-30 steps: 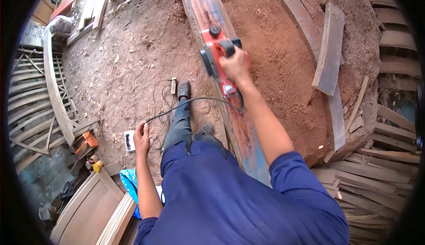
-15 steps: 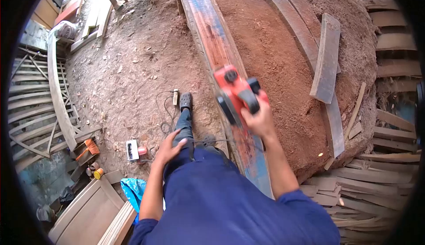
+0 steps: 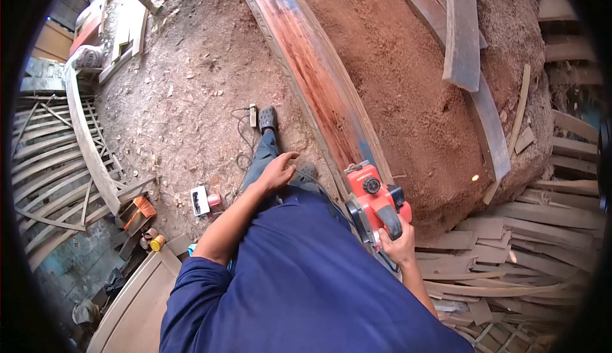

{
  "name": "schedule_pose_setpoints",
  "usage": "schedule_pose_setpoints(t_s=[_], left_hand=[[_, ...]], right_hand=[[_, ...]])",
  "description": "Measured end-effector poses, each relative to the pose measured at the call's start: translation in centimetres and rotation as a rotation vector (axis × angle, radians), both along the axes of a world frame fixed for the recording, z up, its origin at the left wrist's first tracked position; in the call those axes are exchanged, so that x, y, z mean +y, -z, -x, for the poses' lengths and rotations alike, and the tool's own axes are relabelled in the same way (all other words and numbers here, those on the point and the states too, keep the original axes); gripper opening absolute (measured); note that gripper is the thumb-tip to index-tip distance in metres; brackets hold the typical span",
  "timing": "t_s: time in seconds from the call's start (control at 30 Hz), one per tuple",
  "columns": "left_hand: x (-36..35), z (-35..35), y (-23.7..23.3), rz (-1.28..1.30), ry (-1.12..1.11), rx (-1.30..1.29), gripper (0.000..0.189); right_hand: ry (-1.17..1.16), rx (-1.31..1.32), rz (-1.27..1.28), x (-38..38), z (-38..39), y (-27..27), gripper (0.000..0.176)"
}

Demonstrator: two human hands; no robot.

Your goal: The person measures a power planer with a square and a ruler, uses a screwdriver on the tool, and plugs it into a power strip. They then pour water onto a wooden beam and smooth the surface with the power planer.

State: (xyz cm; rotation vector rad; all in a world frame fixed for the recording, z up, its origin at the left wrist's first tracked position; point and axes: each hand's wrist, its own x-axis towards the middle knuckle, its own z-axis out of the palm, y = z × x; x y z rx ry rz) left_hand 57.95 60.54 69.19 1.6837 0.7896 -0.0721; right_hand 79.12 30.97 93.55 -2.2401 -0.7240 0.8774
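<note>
My right hand (image 3: 400,246) is wrapped round the black rear handle of a red electric planer (image 3: 375,195). The planer rests on the near end of a long wooden plank (image 3: 312,72), whose surface is reddish bare wood with patches of blue paint toward the far end. My left hand (image 3: 279,171) hangs over my thigh, fingers loosely apart, with nothing in it. A dark cord (image 3: 326,195) runs between my body and the plank.
Reddish shavings lie heaped right of the plank, with loose boards (image 3: 463,31) on them. Scrap wood (image 3: 535,244) is piled at the right. On the ground at left are a white-and-red tool (image 3: 200,201), a power socket (image 3: 253,115), a yellow container (image 3: 157,243) and a wooden panel (image 3: 131,302).
The planer and my right hand have moved back along the plank toward my body. My left hand has shifted up and right, across my thigh. The camera view has turned somewhat.
</note>
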Motion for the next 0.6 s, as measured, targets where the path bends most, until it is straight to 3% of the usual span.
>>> schedule_pose_setpoints(t_s=[0.07,0.17,0.2,0.27,0.33,0.4,0.5,0.57,0.6], left_hand=[[-1.0,0.2,0.8,-0.114,0.146,-0.028,0.045],[-1.6,-0.1,1.0,-0.142,0.177,-0.105,0.046],[-1.8,-0.9,-0.6,-0.145,0.177,-0.105,0.046],[-2.0,-4.3,-8.2,-0.437,-0.057,-0.386,0.047],[-1.8,-7.8,-14.6,-0.539,0.059,-0.642,0.043],[-2.9,-11.2,-17.5,-0.434,0.248,-0.818,0.04],[-5.5,-13.9,-18.1,-0.37,0.296,-0.773,0.037],[-5.8,-14.5,-19.0,-0.417,0.108,-0.634,0.034],[-5.4,-15.3,-18.3,-0.449,0.048,-0.701,0.031]], right_hand=[[0.009,0.003,0.017,-2.1,0.2,-0.1,0.022],[0.0,0.008,0.061,-2.8,0.2,-0.7,0.023],[-0.001,0.008,0.058,-2.7,0.2,-0.8,0.023],[-0.026,-0.035,0.006,-1.8,0.3,-0.9,0.025],[-0.038,-0.064,-0.017,-0.3,0.5,-0.8,0.026],[-0.064,-0.082,-0.047,1.2,0.4,-0.6,0.028],[-0.053,-0.046,-0.102,3.2,0.5,-0.6,0.028],[-0.054,-0.051,-0.106,3.7,0.8,-1.1,0.028],[-0.043,-0.016,-0.107,3.7,0.9,-1.0,0.028]])
